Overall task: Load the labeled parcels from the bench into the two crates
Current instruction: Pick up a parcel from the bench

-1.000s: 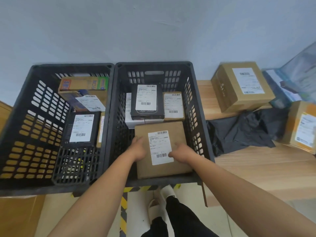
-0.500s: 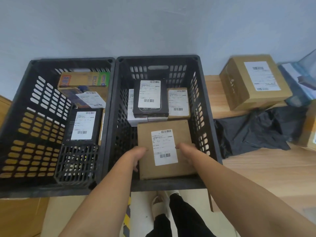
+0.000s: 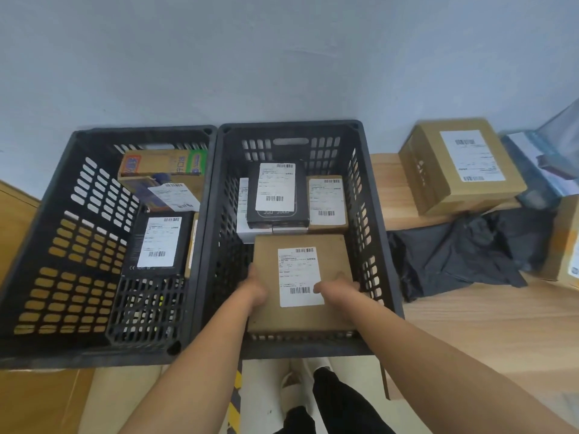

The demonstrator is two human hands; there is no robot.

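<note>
Clamped on edges of brown parcel [image 3: 332, 255] with left hand [image 3: 255, 288] and right hand [image 3: 336, 289]; held flat, label up, likely to fill near end of right crate [image 3: 291, 128]

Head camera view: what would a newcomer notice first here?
The left hand and right hand hold a flat brown cardboard parcel with a white label inside the right black plastic crate, at its near end. A large brown cardboard box sits on the wooden bench to the right.

Between the fingers [image 3: 321, 288] a parcel [image 3: 332, 258] lies in the right crate [image 3: 291, 128], other parcels [image 3: 275, 195] beyond. Leftward stands the left crate [image 3: 141, 133]; rightward, a box [image 3: 460, 164] on the counter [image 3: 470, 314].
</note>
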